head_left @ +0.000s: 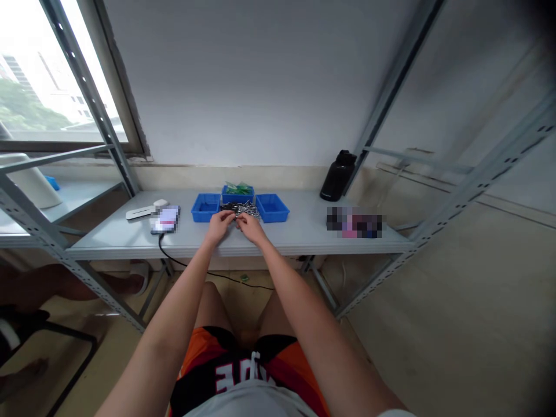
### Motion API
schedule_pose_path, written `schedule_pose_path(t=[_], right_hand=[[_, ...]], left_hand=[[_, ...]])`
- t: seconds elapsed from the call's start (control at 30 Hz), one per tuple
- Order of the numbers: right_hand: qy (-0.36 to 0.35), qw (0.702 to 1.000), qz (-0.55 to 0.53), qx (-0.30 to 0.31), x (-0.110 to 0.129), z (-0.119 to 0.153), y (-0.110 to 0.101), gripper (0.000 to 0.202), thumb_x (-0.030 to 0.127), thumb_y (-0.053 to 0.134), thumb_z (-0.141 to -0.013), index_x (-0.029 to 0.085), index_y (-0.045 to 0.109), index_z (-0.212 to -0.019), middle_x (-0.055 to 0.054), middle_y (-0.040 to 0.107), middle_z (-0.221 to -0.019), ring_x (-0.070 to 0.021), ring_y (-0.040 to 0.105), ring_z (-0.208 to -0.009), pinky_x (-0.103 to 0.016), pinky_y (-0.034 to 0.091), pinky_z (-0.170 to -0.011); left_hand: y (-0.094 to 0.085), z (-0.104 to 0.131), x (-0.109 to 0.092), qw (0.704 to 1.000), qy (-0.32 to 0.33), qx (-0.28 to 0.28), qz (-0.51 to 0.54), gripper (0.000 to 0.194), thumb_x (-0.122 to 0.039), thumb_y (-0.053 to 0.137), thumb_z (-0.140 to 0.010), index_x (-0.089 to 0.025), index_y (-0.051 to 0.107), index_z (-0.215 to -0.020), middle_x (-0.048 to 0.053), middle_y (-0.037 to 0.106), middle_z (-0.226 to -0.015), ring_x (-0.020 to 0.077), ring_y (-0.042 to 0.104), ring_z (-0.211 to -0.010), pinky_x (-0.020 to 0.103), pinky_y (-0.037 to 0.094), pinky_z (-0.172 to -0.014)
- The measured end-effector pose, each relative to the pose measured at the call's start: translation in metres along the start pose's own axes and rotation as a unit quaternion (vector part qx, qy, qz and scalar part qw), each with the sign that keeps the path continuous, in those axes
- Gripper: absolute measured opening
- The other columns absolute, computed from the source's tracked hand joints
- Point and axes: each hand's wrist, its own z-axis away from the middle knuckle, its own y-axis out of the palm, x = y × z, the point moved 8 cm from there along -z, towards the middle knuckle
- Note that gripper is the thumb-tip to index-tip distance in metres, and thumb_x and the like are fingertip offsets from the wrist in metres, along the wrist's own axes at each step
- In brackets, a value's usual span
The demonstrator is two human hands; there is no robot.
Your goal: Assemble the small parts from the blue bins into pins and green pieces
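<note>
My left hand (219, 225) and my right hand (249, 225) are close together near the table's front edge, fingers bent and pinched. What they hold, if anything, is too small to make out. Just behind them lies a pile of small silver and dark metal pieces (247, 209). A blue bin (206, 216) stands to the left of the pile and another blue bin (273, 216) to its right. Behind the pile, a third blue bin (237, 197) holds green and clear items (238, 188).
On the table (304, 237), a phone (165, 220) with a black cable (174, 258) and a white device (141, 212) are at left. A black bottle (336, 177) and a blurred object (354, 223) are at right. Metal shelf posts flank the table. A person's leg (99, 281) shows lower left.
</note>
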Motion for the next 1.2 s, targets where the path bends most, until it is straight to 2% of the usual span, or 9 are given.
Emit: schedule_pose_path(t=[0.2, 0.47, 0.6, 0.7, 0.8, 1.03, 1.2], right_hand=[[0.000, 1.000, -0.016, -0.012, 0.000, 0.000, -0.001, 0.011, 0.027, 0.050, -0.087, 0.022, 0.060, -0.086, 0.001, 0.065, -0.068, -0.0148, 0.061, -0.068, -0.029, 0.047, -0.074], [-0.014, 1.000, 0.015, 0.001, 0.003, 0.001, 0.000, 0.012, 0.028, 0.052, -0.086, 0.022, 0.062, -0.085, -0.001, 0.066, -0.070, -0.0155, 0.060, -0.066, -0.029, 0.046, -0.070], [0.003, 0.999, -0.020, -0.034, 0.001, 0.000, -0.005, 0.015, 0.032, 0.052, -0.086, 0.022, 0.062, -0.086, -0.001, 0.066, -0.069, -0.0150, 0.060, -0.064, -0.027, 0.047, -0.067], [0.018, 0.997, -0.045, -0.055, -0.001, 0.000, -0.009, 0.020, 0.039, 0.053, -0.086, 0.021, 0.062, -0.083, 0.000, 0.066, -0.069, -0.0143, 0.060, -0.062, -0.027, 0.047, -0.065], [0.017, 0.997, -0.050, -0.059, -0.001, 0.000, -0.010, 0.022, 0.042, 0.055, -0.084, 0.021, 0.062, -0.081, 0.000, 0.067, -0.070, -0.0145, 0.061, -0.064, -0.028, 0.048, -0.067], [0.012, 0.998, -0.024, -0.048, 0.000, 0.001, -0.009, 0.020, 0.037, 0.054, -0.084, 0.020, 0.062, -0.076, 0.000, 0.065, -0.066, -0.0146, 0.060, -0.063, -0.027, 0.047, -0.065], [0.029, 0.996, -0.060, -0.067, -0.003, 0.001, -0.012, 0.017, 0.035, 0.054, -0.083, 0.020, 0.059, -0.076, 0.000, 0.065, -0.066, -0.0133, 0.059, -0.059, -0.026, 0.046, -0.062]], left_hand=[[-0.002, -0.001, 0.005, 1.000, -0.022, -0.009, 0.016, 0.031, -0.031, 0.061, -0.080, -0.011, 0.071, -0.101, 0.012, 0.073, -0.094, 0.0213, 0.064, -0.081, 0.033, 0.048, -0.077], [0.001, 0.000, 0.006, 1.000, -0.016, 0.000, 0.008, 0.021, -0.032, 0.060, -0.079, -0.015, 0.069, -0.087, 0.008, 0.072, -0.084, 0.0204, 0.064, -0.079, 0.030, 0.048, -0.072], [0.002, -0.001, 0.010, 0.999, -0.031, -0.003, 0.009, 0.021, -0.030, 0.052, -0.083, -0.015, 0.064, -0.092, 0.008, 0.072, -0.084, 0.0192, 0.065, -0.075, 0.028, 0.048, -0.065], [0.002, -0.001, 0.009, 1.000, -0.020, -0.010, -0.010, 0.018, -0.028, 0.056, -0.081, -0.015, 0.065, -0.090, 0.006, 0.070, -0.078, 0.0189, 0.064, -0.074, 0.029, 0.048, -0.070], [0.003, -0.001, 0.005, 1.000, 0.003, 0.002, -0.021, 0.017, -0.029, 0.062, -0.077, -0.016, 0.068, -0.085, 0.006, 0.072, -0.081, 0.0200, 0.064, -0.078, 0.032, 0.048, -0.078], [0.005, 0.000, 0.005, 1.000, 0.005, 0.022, -0.017, 0.021, -0.031, 0.065, -0.074, -0.015, 0.072, -0.086, 0.010, 0.073, -0.088, 0.0228, 0.066, -0.084, 0.035, 0.048, -0.082], [0.005, 0.000, 0.006, 1.000, 0.001, 0.014, -0.004, 0.029, -0.037, 0.065, -0.076, -0.014, 0.072, -0.093, 0.012, 0.074, -0.092, 0.0239, 0.066, -0.086, 0.035, 0.049, -0.081]])
